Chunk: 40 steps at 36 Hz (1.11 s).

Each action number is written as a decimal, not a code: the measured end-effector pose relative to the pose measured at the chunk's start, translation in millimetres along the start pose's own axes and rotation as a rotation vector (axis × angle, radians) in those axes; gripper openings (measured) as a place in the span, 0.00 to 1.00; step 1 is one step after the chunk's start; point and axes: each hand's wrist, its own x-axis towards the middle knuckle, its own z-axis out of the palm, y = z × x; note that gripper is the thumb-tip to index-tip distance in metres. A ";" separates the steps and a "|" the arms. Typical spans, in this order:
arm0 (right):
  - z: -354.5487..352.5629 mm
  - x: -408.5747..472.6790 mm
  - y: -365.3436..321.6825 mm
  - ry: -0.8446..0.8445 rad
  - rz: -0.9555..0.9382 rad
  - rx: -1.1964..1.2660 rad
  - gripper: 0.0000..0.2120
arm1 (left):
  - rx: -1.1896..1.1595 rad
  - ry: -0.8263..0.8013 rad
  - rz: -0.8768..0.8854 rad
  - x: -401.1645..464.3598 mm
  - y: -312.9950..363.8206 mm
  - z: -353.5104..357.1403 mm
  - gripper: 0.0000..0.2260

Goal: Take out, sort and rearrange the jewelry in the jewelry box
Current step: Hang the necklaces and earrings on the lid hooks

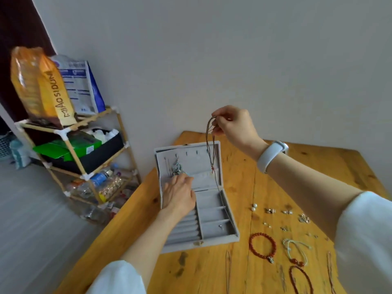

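A grey velvet jewelry box (214, 238) lies open on the wooden table (212, 270), lid tilted back. My right hand (235, 126) is raised above the box and pinches a brown cord necklace (210, 149), which hangs down in front of the lid with a small red bead low on it. My left hand (178, 195) rests on the box's left side, its fingertips at a bunch of silver jewelry (177, 168) hanging in the lid. One small silver piece (221, 226) lies in a front compartment.
To the right of the box, sorted pieces lie in rows: pearl studs (254, 206), several small silver earrings (287, 212), a red bead bracelet (263, 247), a pale green cord bracelet (297, 249), thin chains. A cluttered wooden shelf rack (84, 158) stands left of the table.
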 end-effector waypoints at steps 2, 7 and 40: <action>4.4 13.3 -2.3 0.008 -0.003 0.075 0.12 | 0.046 0.020 0.015 9.7 -0.6 5.4 0.22; 15.6 38.2 -3.2 0.023 -0.044 0.165 0.13 | 0.163 0.061 0.011 23.8 1.7 16.9 0.25; 26.5 68.1 -27.8 0.131 -0.079 0.383 0.10 | 0.131 -0.024 0.070 26.0 -10.1 15.8 0.16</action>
